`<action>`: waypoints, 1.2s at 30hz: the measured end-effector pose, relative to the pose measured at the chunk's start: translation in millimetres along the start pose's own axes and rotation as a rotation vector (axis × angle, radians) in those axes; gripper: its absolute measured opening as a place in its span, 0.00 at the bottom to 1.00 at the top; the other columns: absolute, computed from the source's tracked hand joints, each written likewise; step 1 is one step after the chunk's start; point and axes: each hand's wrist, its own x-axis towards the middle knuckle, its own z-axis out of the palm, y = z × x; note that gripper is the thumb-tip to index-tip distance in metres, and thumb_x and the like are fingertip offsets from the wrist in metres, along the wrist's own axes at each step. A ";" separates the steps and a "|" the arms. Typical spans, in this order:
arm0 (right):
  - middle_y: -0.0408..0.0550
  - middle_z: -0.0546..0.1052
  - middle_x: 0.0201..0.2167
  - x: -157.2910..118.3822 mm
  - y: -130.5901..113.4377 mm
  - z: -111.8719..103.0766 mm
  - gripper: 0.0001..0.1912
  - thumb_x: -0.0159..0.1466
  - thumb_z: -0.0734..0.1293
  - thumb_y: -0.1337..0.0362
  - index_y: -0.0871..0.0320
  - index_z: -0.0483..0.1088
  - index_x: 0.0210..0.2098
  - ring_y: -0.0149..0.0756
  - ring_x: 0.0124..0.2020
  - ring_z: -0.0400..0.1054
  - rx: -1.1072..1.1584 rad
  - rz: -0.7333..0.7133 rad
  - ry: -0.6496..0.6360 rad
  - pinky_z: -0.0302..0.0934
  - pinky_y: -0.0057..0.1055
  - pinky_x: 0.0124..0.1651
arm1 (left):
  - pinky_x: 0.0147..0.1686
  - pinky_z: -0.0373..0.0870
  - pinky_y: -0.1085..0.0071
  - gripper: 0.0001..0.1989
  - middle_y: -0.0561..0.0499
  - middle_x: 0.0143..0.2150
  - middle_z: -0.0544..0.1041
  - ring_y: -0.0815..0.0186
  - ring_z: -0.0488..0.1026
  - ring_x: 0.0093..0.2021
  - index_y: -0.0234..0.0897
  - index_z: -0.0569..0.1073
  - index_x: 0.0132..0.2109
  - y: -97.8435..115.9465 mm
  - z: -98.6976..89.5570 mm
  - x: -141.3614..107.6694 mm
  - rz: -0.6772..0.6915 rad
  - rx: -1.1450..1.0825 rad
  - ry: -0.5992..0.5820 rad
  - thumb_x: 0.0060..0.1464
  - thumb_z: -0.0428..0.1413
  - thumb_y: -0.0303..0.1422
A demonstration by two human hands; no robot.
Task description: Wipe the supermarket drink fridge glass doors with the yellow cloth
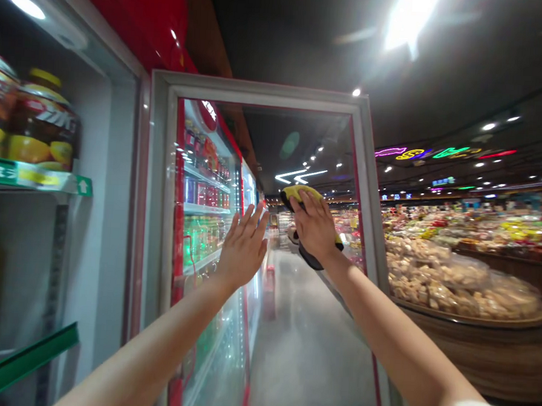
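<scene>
A glass fridge door [157, 161] with a grey frame stands swung out in front of me. My left hand [245, 244] lies flat toward the glass, fingers stretched, with nothing in it. Higher and to the right, my right hand [313, 223] presses a yellow and black cloth [294, 192] against the pane. The cloth sticks out above the fingers and below the wrist; its middle is hidden under the palm.
On the left is the open fridge with bottles [43, 121] on a shelf and green label strips [26, 360]. More lit drink fridges [208, 193] show through the glass. A round wooden stand [476, 347] of packaged goods is at right.
</scene>
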 end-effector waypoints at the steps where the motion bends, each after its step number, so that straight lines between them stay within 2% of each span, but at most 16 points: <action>1: 0.56 0.62 0.71 -0.2 12.6 -2.2 0.26 0.72 0.57 0.66 0.57 0.62 0.69 0.50 0.71 0.54 -0.021 0.048 0.019 0.48 0.52 0.72 | 0.74 0.44 0.51 0.34 0.43 0.77 0.49 0.57 0.41 0.77 0.39 0.40 0.76 2.6 2.2 2.0 0.007 -0.003 -0.001 0.68 0.44 0.32; 3: 0.60 0.62 0.70 -15.5 29.6 -4.8 0.26 0.72 0.57 0.66 0.60 0.61 0.69 0.51 0.71 0.54 -0.068 0.169 0.060 0.49 0.53 0.71 | 0.74 0.43 0.51 0.35 0.44 0.77 0.49 0.57 0.42 0.77 0.40 0.38 0.76 6.5 4.3 1.3 0.010 -0.001 0.005 0.68 0.44 0.32; 5: 0.62 0.62 0.70 -41.7 30.9 -4.4 0.27 0.72 0.56 0.67 0.62 0.59 0.70 0.52 0.72 0.52 -0.104 0.260 0.077 0.47 0.55 0.71 | 0.75 0.42 0.52 0.36 0.45 0.77 0.49 0.57 0.42 0.77 0.40 0.37 0.76 9.1 4.8 -3.1 0.011 0.011 0.019 0.68 0.45 0.32; 6: 0.63 0.62 0.70 -53.4 26.6 -3.3 0.28 0.71 0.57 0.68 0.62 0.59 0.70 0.52 0.72 0.51 -0.113 0.271 0.069 0.46 0.56 0.72 | 0.75 0.41 0.52 0.36 0.45 0.77 0.49 0.57 0.42 0.77 0.40 0.37 0.76 10.3 5.0 -5.2 0.015 0.017 0.022 0.68 0.45 0.32; 8: 0.61 0.62 0.70 -64.9 15.2 -0.6 0.28 0.70 0.57 0.69 0.62 0.59 0.70 0.50 0.73 0.50 -0.105 0.204 0.018 0.43 0.56 0.73 | 0.75 0.39 0.53 0.36 0.44 0.77 0.49 0.57 0.41 0.77 0.38 0.39 0.76 13.3 7.0 -6.5 0.036 0.024 0.017 0.68 0.46 0.33; 10: 0.58 0.61 0.71 -57.2 10.5 0.8 0.28 0.70 0.58 0.70 0.60 0.61 0.69 0.47 0.73 0.50 -0.072 0.090 -0.033 0.42 0.52 0.74 | 0.75 0.39 0.53 0.35 0.43 0.77 0.50 0.58 0.41 0.77 0.36 0.42 0.76 17.7 11.4 -3.4 0.055 0.024 0.007 0.68 0.46 0.32; 12: 0.54 0.59 0.72 -39.9 18.0 0.1 0.28 0.70 0.58 0.69 0.58 0.61 0.69 0.45 0.73 0.50 -0.045 0.042 -0.041 0.43 0.48 0.75 | 0.75 0.38 0.53 0.34 0.43 0.77 0.51 0.58 0.41 0.77 0.36 0.45 0.76 23.0 17.1 1.8 0.059 0.012 0.003 0.68 0.46 0.32; 15: 0.54 0.57 0.73 -28.3 38.8 -3.2 0.29 0.71 0.57 0.69 0.57 0.58 0.70 0.46 0.73 0.51 -0.063 0.138 -0.013 0.45 0.48 0.74 | 0.75 0.37 0.54 0.33 0.44 0.76 0.51 0.58 0.42 0.77 0.37 0.47 0.75 30.5 23.9 5.5 0.053 -0.009 0.000 0.68 0.47 0.33; 19: 0.62 0.57 0.72 -50.4 44.2 -4.4 0.30 0.71 0.57 0.69 0.63 0.56 0.71 0.53 0.73 0.50 -0.145 0.339 0.026 0.49 0.53 0.72 | 0.75 0.36 0.54 0.32 0.44 0.77 0.50 0.58 0.42 0.77 0.36 0.49 0.75 36.2 27.6 0.7 0.051 -0.024 0.002 0.67 0.48 0.33; 21: 0.61 0.58 0.72 -55.0 43.4 -3.9 0.30 0.70 0.57 0.70 0.63 0.56 0.71 0.52 0.73 0.50 -0.149 0.289 0.007 0.49 0.53 0.72 | 0.75 0.35 0.54 0.31 0.44 0.76 0.51 0.58 0.42 0.77 0.36 0.51 0.74 38.7 30.2 -0.4 0.056 -0.029 -0.007 0.68 0.47 0.34; 24: 0.57 0.58 0.72 -40.3 57.1 -4.4 0.30 0.70 0.57 0.71 0.60 0.57 0.71 0.49 0.72 0.51 -0.143 0.192 -0.016 0.49 0.50 0.72 | 0.75 0.35 0.52 0.30 0.43 0.76 0.51 0.57 0.44 0.77 0.36 0.52 0.74 43.7 36.7 2.2 0.038 -0.026 -0.012 0.68 0.47 0.34; 27: 0.60 0.58 0.72 -25.6 81.5 -5.6 0.31 0.69 0.58 0.72 0.60 0.57 0.71 0.53 0.70 0.56 -0.193 0.297 0.008 0.55 0.50 0.69 | 0.75 0.35 0.51 0.32 0.42 0.76 0.51 0.56 0.44 0.77 0.36 0.50 0.75 47.9 42.2 4.3 0.013 -0.025 0.004 0.68 0.47 0.34; 29: 0.62 0.60 0.71 -29.3 91.9 -6.5 0.32 0.67 0.58 0.73 0.60 0.58 0.71 0.56 0.66 0.61 -0.236 0.353 0.001 0.60 0.50 0.64 | 0.75 0.36 0.51 0.33 0.43 0.76 0.51 0.57 0.44 0.77 0.37 0.47 0.75 48.1 43.1 3.2 0.014 -0.032 0.017 0.68 0.47 0.34; 32: 0.60 0.65 0.69 -48.9 94.8 -13.1 0.32 0.65 0.59 0.76 0.58 0.65 0.67 0.54 0.61 0.66 -0.272 0.331 -0.049 0.65 0.48 0.58 | 0.75 0.39 0.52 0.36 0.44 0.76 0.50 0.57 0.45 0.76 0.40 0.41 0.76 45.1 42.1 -0.2 0.038 -0.045 0.034 0.68 0.48 0.34; 36: 0.52 0.68 0.67 -71.5 95.9 -34.1 0.28 0.63 0.61 0.77 0.53 0.72 0.61 0.46 0.59 0.68 -0.229 0.234 -0.062 0.64 0.43 0.60 | 0.75 0.40 0.53 0.37 0.46 0.76 0.49 0.57 0.47 0.76 0.42 0.37 0.76 41.4 42.1 -1.8 0.051 -0.063 0.051 0.68 0.48 0.34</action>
